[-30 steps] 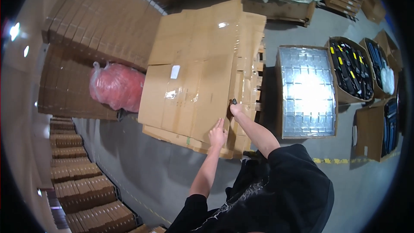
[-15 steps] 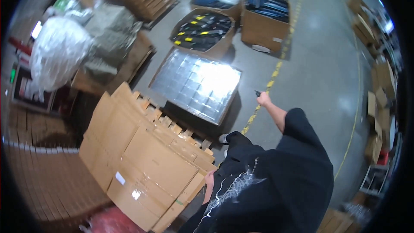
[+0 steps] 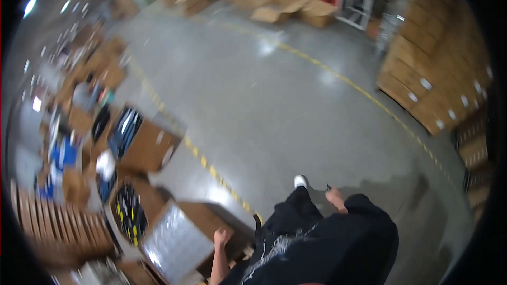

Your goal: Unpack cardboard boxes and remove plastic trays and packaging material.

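Note:
My right hand (image 3: 334,197) is closed on a small dark object (image 3: 328,186) whose tip pokes out past the fingers; its kind is too small to tell. My left hand (image 3: 223,236) has loosely curled fingers, and nothing shows in it. It hangs beside a large brown carton (image 3: 198,214) with a shiny, silvery top (image 3: 174,244), and I cannot tell whether it touches the carton. One white shoe (image 3: 300,181) is out ahead of me on the grey floor.
Open cartons with dark goods (image 3: 130,214) and bluish goods (image 3: 125,131) stand to the left. A yellow floor line (image 3: 211,171) runs past them. Stacked brown cartons (image 3: 422,74) rise at the right. Cardboard boxes (image 3: 317,11) and a metal rack (image 3: 354,5) stand far ahead.
My view has swung right, so the cartons shift to the lower left. My left hand is off the flattened cardboard, which is out of view. My right hand is lower, still holding the small dark object.

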